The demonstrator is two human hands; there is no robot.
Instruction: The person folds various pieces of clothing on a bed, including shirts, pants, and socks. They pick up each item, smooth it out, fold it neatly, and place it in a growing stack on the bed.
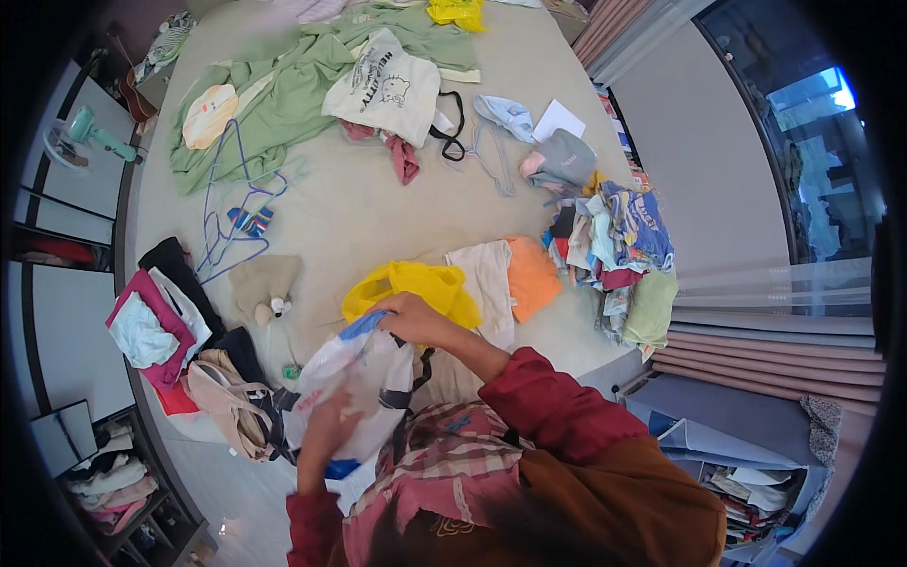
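Note:
A white translucent plastic bag (pixel 333 371) with a blue edge hangs at the near side of the bed. My right hand (pixel 408 317) is closed on its upper blue edge. Lower down, my left hand (pixel 331 423) is against the bag, its fingers smeared by motion and partly covered by the plastic. Just beyond my right hand lies a yellow plastic bag (pixel 430 283). To its right are a whitish cloth (pixel 482 274) and an orange cloth (pixel 532 277). A beige bag (pixel 219 395) with straps stands left of my left hand.
Folded clothes (pixel 151 326) are stacked at the bed's left edge, near purple hangers (pixel 231 203). A large clothes pile (pixel 614 236) lies right. Farther back are a white tote bag (pixel 385 90) and a green blanket (pixel 283 71). An open storage box (pixel 746 482) stands lower right.

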